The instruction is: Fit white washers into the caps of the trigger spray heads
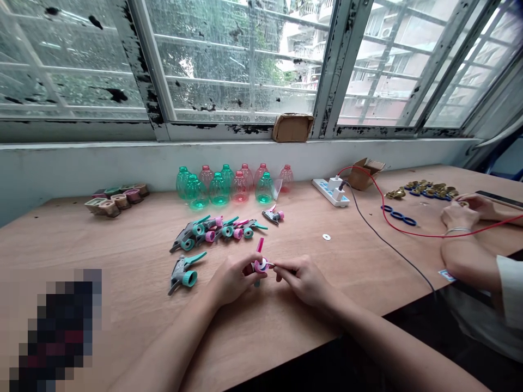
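Observation:
My left hand (235, 277) is closed around a pink spray trigger head (260, 251), its lever pointing up and its round collar turned toward the right. A white disc shows inside the collar. My right hand (304, 280) pinches a thin, slim tool (271, 265) whose tip meets the collar; its exact kind is too small to tell. Left of my hands lies a grey spray head with a teal lever (180, 276). Behind it several grey, teal and pink spray heads (218, 231) lie in a heap, and another with a pink nozzle (273, 215) sits apart. A white washer (326, 237) lies to the right.
Clear green and pink bottles (219, 190) stand in rows by the wall. A power strip (330, 193) has red and dark cables crossing the table. Small cups (109, 207) stand left. A co-worker's hands (461, 212) work at right near gold parts (429, 189) and blue rings (398, 215).

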`<state>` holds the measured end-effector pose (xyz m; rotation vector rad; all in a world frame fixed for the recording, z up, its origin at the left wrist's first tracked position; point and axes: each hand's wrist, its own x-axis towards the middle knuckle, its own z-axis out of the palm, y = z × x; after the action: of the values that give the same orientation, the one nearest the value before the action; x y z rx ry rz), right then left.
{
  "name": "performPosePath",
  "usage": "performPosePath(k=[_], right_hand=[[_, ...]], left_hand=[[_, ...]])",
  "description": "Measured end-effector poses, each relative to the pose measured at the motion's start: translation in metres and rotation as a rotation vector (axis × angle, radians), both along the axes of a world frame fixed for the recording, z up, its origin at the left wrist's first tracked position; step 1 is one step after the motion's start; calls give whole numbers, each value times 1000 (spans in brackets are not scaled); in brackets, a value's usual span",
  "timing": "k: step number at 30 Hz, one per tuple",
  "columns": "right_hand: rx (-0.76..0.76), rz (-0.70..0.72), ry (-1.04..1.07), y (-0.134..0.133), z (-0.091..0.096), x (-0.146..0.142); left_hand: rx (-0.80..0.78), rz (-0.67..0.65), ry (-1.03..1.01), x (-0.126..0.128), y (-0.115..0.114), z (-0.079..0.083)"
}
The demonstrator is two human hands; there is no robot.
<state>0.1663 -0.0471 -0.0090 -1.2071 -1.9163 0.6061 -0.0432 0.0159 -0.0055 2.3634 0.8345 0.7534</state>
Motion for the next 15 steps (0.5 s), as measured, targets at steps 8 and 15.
performPosePath(k=[8,15], right_hand=[[-59,28,67,1,5,-4],[-82,-56,159,3,7,23]], left_hand=[[21,-4,-22,1,0,-2],[19,38,34,-1,1,4]])
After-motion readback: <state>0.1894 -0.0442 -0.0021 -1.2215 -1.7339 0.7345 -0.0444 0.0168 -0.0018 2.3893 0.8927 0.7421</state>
